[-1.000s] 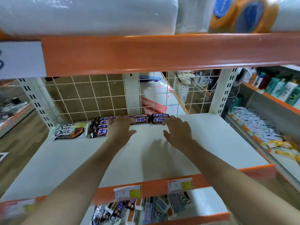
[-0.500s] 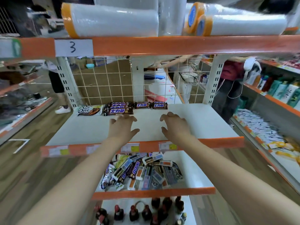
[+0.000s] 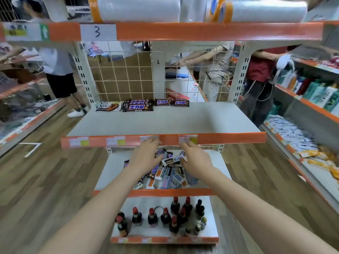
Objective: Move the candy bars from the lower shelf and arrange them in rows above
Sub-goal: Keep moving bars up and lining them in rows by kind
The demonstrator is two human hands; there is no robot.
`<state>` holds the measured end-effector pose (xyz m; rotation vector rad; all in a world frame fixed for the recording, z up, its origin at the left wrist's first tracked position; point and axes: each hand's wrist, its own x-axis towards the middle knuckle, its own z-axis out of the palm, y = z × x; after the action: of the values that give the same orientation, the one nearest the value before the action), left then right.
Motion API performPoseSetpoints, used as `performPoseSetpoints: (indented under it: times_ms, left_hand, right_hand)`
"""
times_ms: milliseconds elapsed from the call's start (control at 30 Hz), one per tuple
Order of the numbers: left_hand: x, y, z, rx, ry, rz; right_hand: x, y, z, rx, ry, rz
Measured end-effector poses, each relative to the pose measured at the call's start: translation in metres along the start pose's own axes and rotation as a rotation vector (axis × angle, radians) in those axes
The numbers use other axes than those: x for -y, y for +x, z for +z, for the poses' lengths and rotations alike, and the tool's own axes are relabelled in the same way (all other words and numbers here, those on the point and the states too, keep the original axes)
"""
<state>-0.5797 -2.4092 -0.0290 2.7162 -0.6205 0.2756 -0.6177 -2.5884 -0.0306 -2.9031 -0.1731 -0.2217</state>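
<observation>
A loose heap of candy bars (image 3: 168, 176) lies on the lower shelf (image 3: 111, 173). My left hand (image 3: 145, 158) and my right hand (image 3: 195, 160) reach over that heap, fingers spread, palms down. A pale bar (image 3: 172, 160) lies between the two hands; whether either hand grips it is unclear. On the upper shelf (image 3: 165, 121), along the back, stand a white Dove bar (image 3: 107, 106), a stack of dark Snickers bars (image 3: 138, 105) and two single dark bars (image 3: 172, 102) in a row.
Dark bottles with red caps (image 3: 165, 217) fill the bottom shelf. Rolls of plastic film (image 3: 139, 9) rest on the top shelf. People stand behind the wire grid (image 3: 121, 70) and at the left. Another rack of goods (image 3: 311, 107) runs along the right.
Both hands have drawn back from the row at the rear of the upper shelf and dropped down over the heap on the lower shelf. The view has pulled back and lowered.
</observation>
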Motion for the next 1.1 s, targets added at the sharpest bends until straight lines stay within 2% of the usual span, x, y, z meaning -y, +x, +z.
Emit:
performPoseSetpoints:
  times_ms: [333, 633, 1100]
  left_hand:
    - [0.022, -0.033, 0.044, 0.164, 0.086, -0.029]
    - [0.043, -0.046, 0.076, 0.268, 0.061, -0.137]
    - [0.067, -0.036, 0.132, 0.525, 0.144, -0.142]
  right_hand:
    - [-0.007, -0.032, 0.061, 0.130, 0.023, 0.063]
    - [-0.012, -0.034, 0.092, 0.214, 0.045, 0.101]
    - [-0.032, -0.019, 0.160, 0.361, -0.019, 0.043]
